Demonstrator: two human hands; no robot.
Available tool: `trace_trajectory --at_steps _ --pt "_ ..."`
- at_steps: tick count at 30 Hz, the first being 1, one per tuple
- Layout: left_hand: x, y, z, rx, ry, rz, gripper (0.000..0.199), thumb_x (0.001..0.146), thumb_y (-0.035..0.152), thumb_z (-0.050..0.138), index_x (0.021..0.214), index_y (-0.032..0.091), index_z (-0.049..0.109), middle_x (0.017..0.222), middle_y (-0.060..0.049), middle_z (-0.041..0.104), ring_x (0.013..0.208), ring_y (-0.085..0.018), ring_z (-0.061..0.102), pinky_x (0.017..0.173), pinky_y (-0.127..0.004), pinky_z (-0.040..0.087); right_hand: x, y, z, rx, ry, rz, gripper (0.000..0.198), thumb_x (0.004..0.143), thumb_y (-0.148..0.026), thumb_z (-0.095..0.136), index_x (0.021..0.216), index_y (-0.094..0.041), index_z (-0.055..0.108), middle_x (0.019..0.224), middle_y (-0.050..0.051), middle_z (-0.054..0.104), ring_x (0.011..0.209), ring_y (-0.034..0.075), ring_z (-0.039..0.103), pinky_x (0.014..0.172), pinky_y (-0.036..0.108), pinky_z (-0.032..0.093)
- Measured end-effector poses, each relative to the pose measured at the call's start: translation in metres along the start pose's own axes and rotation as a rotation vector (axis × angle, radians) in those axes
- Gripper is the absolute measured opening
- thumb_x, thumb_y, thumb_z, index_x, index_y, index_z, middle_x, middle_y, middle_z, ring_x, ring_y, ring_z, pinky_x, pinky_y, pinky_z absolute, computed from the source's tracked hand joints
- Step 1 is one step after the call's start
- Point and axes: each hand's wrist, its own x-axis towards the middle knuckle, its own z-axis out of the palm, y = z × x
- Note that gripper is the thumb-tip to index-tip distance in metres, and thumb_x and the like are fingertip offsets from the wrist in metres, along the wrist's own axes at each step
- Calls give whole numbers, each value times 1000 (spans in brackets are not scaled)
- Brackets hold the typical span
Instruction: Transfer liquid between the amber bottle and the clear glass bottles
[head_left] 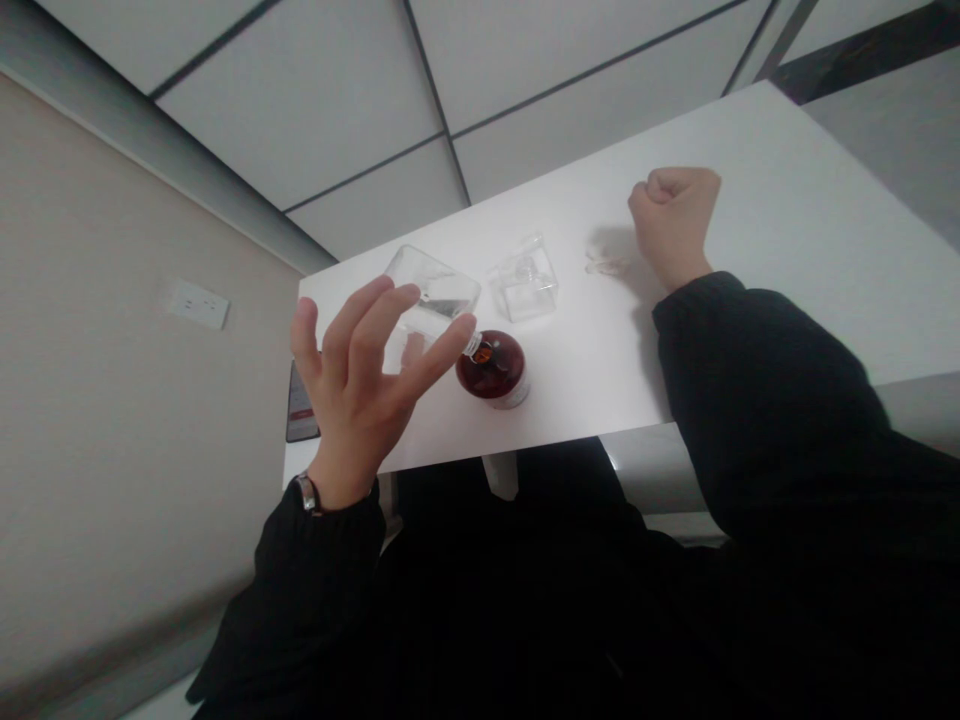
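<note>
My left hand [364,365] is closed on a clear flat-sided bottle [450,287], gripping it between thumb and fingers. The bottle is tilted, with a little liquid in it. Its threaded neck points down at the open mouth of a round dark-brown bottle [491,368], which stands upright on the white table [570,390]. From this angle I cannot tell whether neck and mouth touch. My right hand [673,220] is a fist above the table, to the right; anything inside it is hidden. Between the hands lies a clear box-like container [525,285].
A crumpled clear scrap [606,262] lies near my right hand. At the table's left edge is a phone [301,405], partly behind my left hand. A wall with a socket [199,304] is on the left; panelled doors [315,110] stand behind the table.
</note>
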Motion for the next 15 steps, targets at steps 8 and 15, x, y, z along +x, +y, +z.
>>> trace_trajectory --at_steps 8,15 --pt "2 2 -4 19 -27 4 61 91 13 74 131 59 67 147 3 66 148 -33 56 134 -79 10 0 -3 0 29 -4 15 60 77 14 55 53 -22 14 56 -5 9 62 7 13 66 32 10" --pt "4 1 -6 -50 -94 -53 58 92 16 74 129 59 68 150 1 63 148 -35 55 132 -82 12 -1 -4 0 45 -6 17 61 79 13 55 54 -23 13 58 -5 10 63 7 13 67 32 10"
